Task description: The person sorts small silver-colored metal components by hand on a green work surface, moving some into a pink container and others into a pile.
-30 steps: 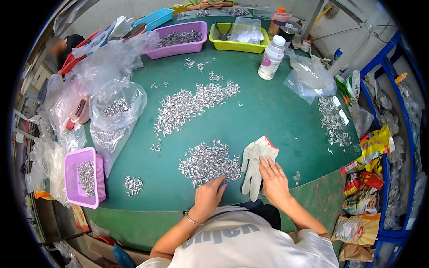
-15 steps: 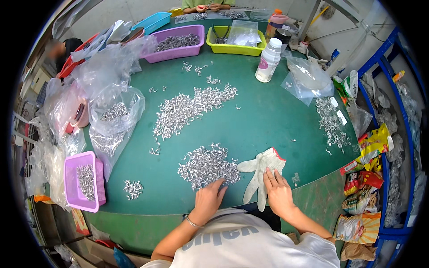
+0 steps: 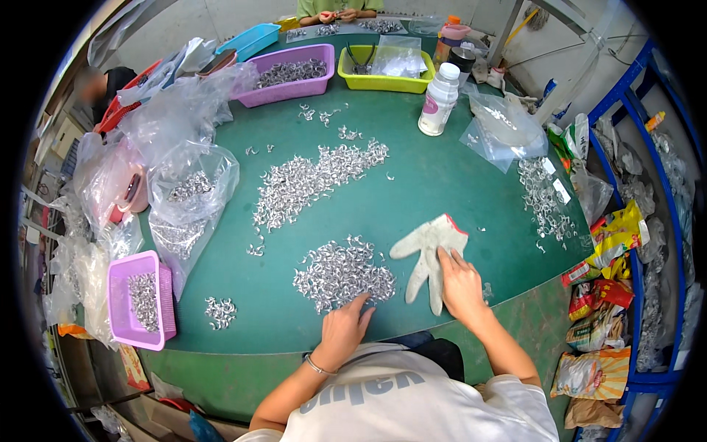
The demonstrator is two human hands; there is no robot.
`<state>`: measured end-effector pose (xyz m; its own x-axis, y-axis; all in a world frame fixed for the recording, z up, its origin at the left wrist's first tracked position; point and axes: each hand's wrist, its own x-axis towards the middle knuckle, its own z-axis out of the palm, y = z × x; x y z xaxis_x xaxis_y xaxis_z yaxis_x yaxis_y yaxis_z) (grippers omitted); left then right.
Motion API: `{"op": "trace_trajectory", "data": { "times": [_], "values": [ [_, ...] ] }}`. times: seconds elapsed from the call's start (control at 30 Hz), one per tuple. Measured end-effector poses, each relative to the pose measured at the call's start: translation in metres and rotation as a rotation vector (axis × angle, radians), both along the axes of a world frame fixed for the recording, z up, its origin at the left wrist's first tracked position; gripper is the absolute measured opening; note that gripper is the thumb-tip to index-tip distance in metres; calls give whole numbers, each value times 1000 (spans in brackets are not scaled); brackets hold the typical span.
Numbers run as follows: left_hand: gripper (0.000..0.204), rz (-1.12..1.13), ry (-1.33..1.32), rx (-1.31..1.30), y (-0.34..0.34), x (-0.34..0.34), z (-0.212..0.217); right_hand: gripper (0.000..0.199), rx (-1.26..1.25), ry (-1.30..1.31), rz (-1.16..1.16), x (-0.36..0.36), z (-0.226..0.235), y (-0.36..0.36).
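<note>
Small silvery curved metal pieces lie in a pile (image 3: 342,276) on the green tabletop. My left hand (image 3: 343,325) rests at its near edge, index finger touching pieces and thumb apart; no piece shows in its grasp. To the right lies a white knitted glove (image 3: 427,258) with a red cuff edge, cuff pointing away from me. Stretched fingers of my right hand (image 3: 462,283) lie on the glove's right side; its thumb is hidden. A longer heap of similar pieces (image 3: 309,180) spreads farther back, and a small cluster (image 3: 219,312) sits at the near left.
Purple baskets (image 3: 168,324) (image 3: 291,94), a lime-green tray (image 3: 387,82) and a white bottle (image 3: 440,101) stand around the table. Plastic bags (image 3: 193,202) crowd the left. More pieces (image 3: 543,199) lie at right, beside blue shelving (image 3: 618,96). Another person's hands (image 3: 329,16) work opposite.
My right hand has slid the glove away from me, its cuff now farther back and its fingers clear of the table's near edge. My left hand has barely moved.
</note>
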<state>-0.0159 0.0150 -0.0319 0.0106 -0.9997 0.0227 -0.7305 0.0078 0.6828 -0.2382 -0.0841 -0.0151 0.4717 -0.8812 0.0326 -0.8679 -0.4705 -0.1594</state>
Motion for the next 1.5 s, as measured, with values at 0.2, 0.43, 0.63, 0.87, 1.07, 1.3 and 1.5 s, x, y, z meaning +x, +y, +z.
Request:
{"op": "trace_trajectory", "data": {
  "times": [0.2,0.43,0.63,0.87,1.07,1.3,1.5],
  "values": [
    [26,15,12,-25,2,2,-6,53,447,-342,-96,-38,41,28],
    [24,56,60,-85,-1,-2,2,46,7,-1168,-618,-139,52,-55],
    [22,47,44,-30,-2,-4,7,41,-512,-935,-666,-225,57,-179],
    [22,59,83,-99,-2,-5,0,63,-307,-574,-552,-215,9,-222],
    [19,106,304,69,3,3,7,18,247,-706,13,-16,35,-55],
    [18,47,417,138,5,6,15,24,139,-619,70,49,0,5],
    [21,69,434,181,9,5,15,30,59,-488,128,66,-5,3]
  ]
}}
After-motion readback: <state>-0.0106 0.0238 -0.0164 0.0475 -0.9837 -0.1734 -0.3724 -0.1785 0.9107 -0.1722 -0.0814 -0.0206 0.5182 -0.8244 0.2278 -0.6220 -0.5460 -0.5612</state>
